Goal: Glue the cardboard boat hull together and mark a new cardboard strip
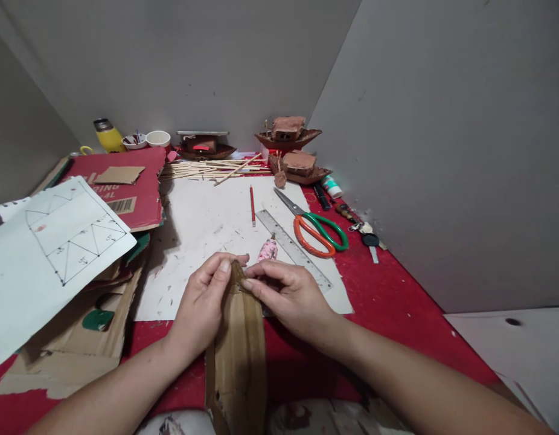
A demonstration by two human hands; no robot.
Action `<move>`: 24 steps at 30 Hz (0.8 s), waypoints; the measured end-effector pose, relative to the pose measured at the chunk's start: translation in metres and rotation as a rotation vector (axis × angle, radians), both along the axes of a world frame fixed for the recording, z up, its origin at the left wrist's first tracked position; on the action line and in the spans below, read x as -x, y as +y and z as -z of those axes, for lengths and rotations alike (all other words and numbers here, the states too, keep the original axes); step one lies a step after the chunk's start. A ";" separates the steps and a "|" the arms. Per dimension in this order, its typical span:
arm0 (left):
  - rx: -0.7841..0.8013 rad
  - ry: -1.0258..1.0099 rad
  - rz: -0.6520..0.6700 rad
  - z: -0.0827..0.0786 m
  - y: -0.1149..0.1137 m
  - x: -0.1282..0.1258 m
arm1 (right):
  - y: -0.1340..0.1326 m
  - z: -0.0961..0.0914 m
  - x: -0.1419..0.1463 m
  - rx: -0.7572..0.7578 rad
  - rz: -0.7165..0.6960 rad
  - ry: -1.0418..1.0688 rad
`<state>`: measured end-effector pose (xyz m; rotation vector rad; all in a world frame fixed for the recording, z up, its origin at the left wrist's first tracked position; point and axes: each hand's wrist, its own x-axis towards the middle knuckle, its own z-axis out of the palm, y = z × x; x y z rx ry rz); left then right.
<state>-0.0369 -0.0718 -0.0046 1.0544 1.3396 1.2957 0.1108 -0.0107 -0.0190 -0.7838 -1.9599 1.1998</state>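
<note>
While both your hands meet at the narrow far end of the brown cardboard piece (241, 356), its long body runs back toward you, past the near edge of the table. Your left hand (200, 302) grips that end from the left, thumb on top; your right hand (297, 296) pinches it from the right between thumb and fingers. Just beyond your right fingers lies a pink tube (267, 249), with the ruler (300, 252) slanting past it and the orange-and-green scissors (299, 209) just right of the ruler, blades pointing away from you. A red pencil (252, 204) lies farther up the white sheet (193, 241), short of a heap of thin sticks (207, 169). Near the back wall (193, 66) stand three model boats (302, 164). On your left, a drawing (57, 248) overlies stacked cardboard (71, 356), crowding the side by your left forearm. The right wall (442, 151) slants along the table's right side, with keys (370, 240), a black marker (322, 197) and a glue stick (332, 186) strung out near it. Your widest room is right of your right hand, where red cloth (383, 296) stretches between the sheet and that wall.
</note>
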 end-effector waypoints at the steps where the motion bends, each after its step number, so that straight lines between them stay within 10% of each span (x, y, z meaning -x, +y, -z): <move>1: 0.001 -0.006 0.000 0.000 0.000 0.000 | 0.000 0.000 0.000 -0.007 0.001 -0.003; 24: 0.032 -0.290 0.092 -0.002 0.004 0.002 | 0.000 -0.002 -0.002 0.077 0.010 -0.033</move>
